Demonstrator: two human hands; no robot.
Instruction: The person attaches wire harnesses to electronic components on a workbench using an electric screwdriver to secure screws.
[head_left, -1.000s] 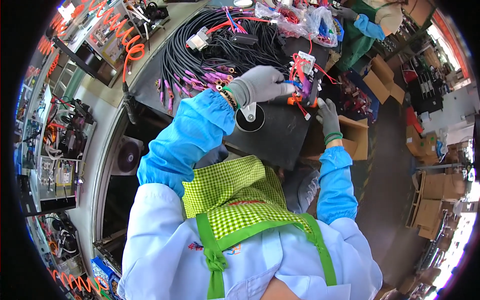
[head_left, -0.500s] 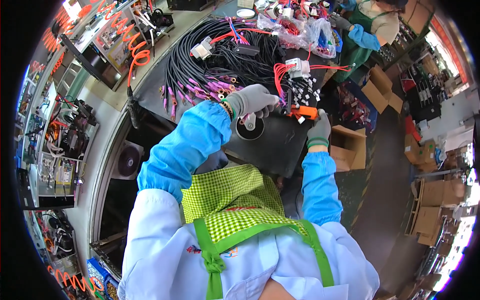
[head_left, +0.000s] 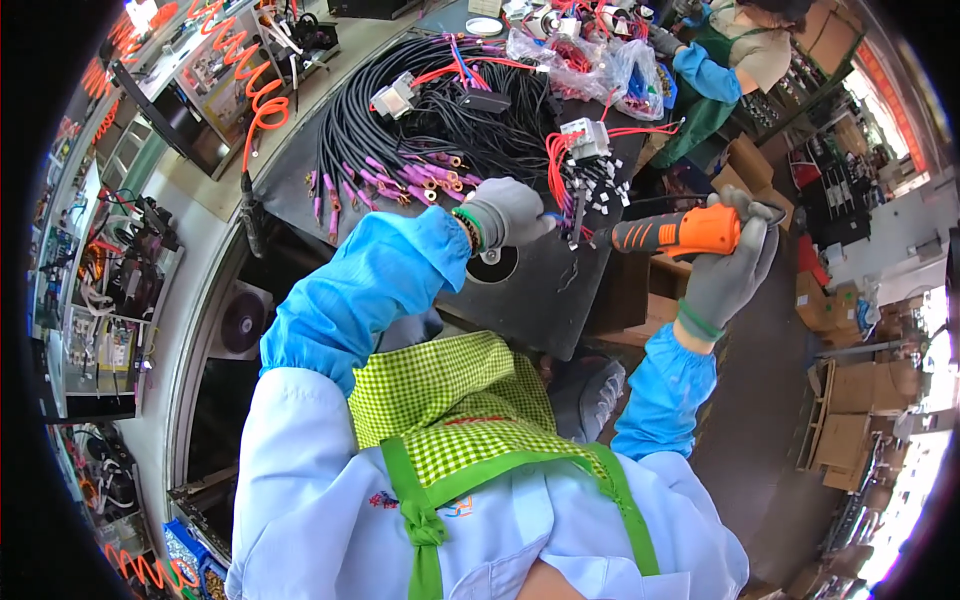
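My right hand (head_left: 735, 270), gloved in grey, is closed round an orange-and-dark-grey power tool (head_left: 690, 233) shaped like an electric screwdriver. Its narrow nose points left, toward the ends of a bundle of red wires (head_left: 556, 168). These wires run from a whitish box-shaped part (head_left: 588, 141) with small white connectors (head_left: 600, 185) beside it. My left hand (head_left: 508, 212) is over the dark tabletop (head_left: 545, 305), fingers drawn together; a small bluish bit shows at the fingertips, too small to name. Under this hand lies a black round piece (head_left: 492, 264) with metal on it.
Many black cables (head_left: 345, 130) with purple-sleeved ring ends cover the table's far left. Clear plastic bags (head_left: 640, 85) lie at the back. Another person in blue sleeves (head_left: 708, 72) works at far right. An orange coiled hose (head_left: 262, 95) hangs left; cardboard boxes (head_left: 655, 305) stand right.
My right hand has moved right and nearer, drawing the orange tool away from the wire ends; the tool now shows larger. My left hand has stayed nearly in place.
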